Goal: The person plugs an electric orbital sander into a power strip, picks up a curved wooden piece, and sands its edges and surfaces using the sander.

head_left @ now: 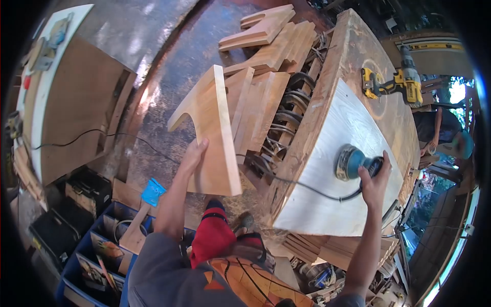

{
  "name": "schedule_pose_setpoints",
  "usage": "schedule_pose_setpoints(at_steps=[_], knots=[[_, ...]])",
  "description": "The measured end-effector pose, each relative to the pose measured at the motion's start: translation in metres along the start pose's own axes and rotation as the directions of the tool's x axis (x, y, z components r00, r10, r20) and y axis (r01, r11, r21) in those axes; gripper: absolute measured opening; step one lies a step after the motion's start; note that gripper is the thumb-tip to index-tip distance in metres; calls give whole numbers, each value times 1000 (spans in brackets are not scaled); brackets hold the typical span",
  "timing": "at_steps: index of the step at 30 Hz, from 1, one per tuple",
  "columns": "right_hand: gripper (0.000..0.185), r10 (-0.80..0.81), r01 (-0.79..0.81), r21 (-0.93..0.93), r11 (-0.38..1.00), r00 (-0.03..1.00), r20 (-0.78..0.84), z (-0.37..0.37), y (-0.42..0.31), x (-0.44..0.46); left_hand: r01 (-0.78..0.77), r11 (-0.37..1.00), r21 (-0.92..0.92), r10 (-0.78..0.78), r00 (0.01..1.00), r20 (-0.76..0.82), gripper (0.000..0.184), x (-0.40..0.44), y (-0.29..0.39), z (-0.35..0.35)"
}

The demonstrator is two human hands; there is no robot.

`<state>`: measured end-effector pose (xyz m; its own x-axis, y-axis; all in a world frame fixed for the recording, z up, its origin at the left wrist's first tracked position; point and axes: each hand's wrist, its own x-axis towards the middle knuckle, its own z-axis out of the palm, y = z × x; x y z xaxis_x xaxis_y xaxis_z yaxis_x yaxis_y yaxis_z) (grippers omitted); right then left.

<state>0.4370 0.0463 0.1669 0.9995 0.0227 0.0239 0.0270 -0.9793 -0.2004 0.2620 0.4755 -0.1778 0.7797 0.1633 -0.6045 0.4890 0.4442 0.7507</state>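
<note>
My left hand (196,156) is closed on the lower left edge of a pale wooden piece (217,148) with a curved cutout, held upright off the floor. To the right, my right hand (376,179) grips the back end of a teal sander (353,162). The sander's round pad side faces left, over a whitish board (332,199) on the workbench; whether the pad touches the board I cannot tell. A dark cord (307,185) runs left from the sander. Behind the held piece, several similar wooden pieces (266,107) stand stacked beside the bench.
A yellow and black drill (404,84) lies on the workbench (353,46). Clamps (294,107) line the bench's left side. Lower left are a blue divided bin (97,245) and black cases (61,230). Another person (437,128) is at the far right.
</note>
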Motion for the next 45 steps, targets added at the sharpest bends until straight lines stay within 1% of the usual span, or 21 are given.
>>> schedule_pose_setpoints(at_steps=[2, 4, 6, 8, 11, 13, 15, 18, 19, 21, 23, 25, 27, 28, 30, 32, 35, 40, 42, 43, 45], knots=[[93, 14, -10, 45, 999, 997, -79, 7, 2, -4, -156, 986, -65, 159, 986, 44, 82, -49, 21, 10], [96, 24, -24, 81, 996, 1000, 2, 3, 5, -1, -208, 978, -32, 208, 978, 14, 91, -87, 47, 20], [98, 16, -14, 125, 992, 1000, -16, 6, 9, -2, -266, 960, 81, 269, 963, -27, 96, -122, 68, 30], [97, -24, 19, -40, 999, 992, -125, 16, 12, -17, -345, 924, 166, 353, 935, -23, 97, -151, 91, 40], [87, -167, 207, 118, 971, 945, -283, 6, -21, -87, -385, 848, 364, 412, 911, 4, 95, -214, 142, 64], [86, -198, 288, 504, 814, 954, -225, 10, -36, -137, -380, 789, 483, 429, 903, 10, 93, -248, 164, 86], [88, -192, -85, 908, 410, 965, 177, -17, -75, -188, -430, 666, 609, 517, 855, 39, 92, -280, 168, 111], [83, -217, -143, 987, 75, 964, 156, -19, -78, -227, -412, 444, 795, 484, 858, 175, 94, -341, 177, 167], [83, -193, -110, 992, 62, 974, 120, -31, -68, -245, -447, 417, 792, 497, 841, 214, 94, -355, 166, 183], [78, 64, -211, 965, -153, 973, 223, -54, -47, -280, -574, 298, 763, 529, 764, 369, 95, -374, 148, 209], [73, 165, -36, 980, -194, 984, 69, -60, -13, -316, -709, 267, 653, 514, 678, 525, 92, -399, 142, 234], [69, 278, 111, 972, -207, 959, -50, -56, 29, -357, -803, 269, 532, 465, 592, 658, 89, -423, 134, 260], [62, 308, 270, 958, -94, 923, -230, -55, 72, -393, -749, 662, -26, 553, 465, 692, 75, -442, 132, 290], [62, 329, 296, 951, -91, 910, -252, -58, 87, -413, -756, 653, -36, 547, 439, 713, 75, -449, 137, 303], [57, 342, 504, 843, 187, 771, -537, -63, 109, -447, -620, 688, -378, 669, 339, 662, 63, -462, 151, 320], [57, 348, 490, 837, 244, 761, -547, -59, 129, -482, -529, 738, -419, 636, 337, 694, 61, -497, 150, 328], [58, 389, 463, 843, 274, 748, -538, -54, 150, -512, -401, 820, -408, 565, 451, 691, 57, -520, 108, 344], [58, 417, 434, 819, 375, 711, -567, -47, 184, -556, -394, 867, -306, 478, 480, 735, 50, -529, 77, 353], [56, 530, 419, 887, 193, 716, -454, -59, 178, -565, -360, 888, -287, 441, 486, 754, 49, -535, 74, 358], [56, 559, 409, 890, 204, 697, -448, -59, 184, -570, -364, 880, -307, 459, 481, 747, 48, -537, 70, 360], [54, 461, 370, 852, 370, 724, -514, -53, 199, -577, -363, 877, -315, 468, 494, 733, 47, -540, 62, 364]])
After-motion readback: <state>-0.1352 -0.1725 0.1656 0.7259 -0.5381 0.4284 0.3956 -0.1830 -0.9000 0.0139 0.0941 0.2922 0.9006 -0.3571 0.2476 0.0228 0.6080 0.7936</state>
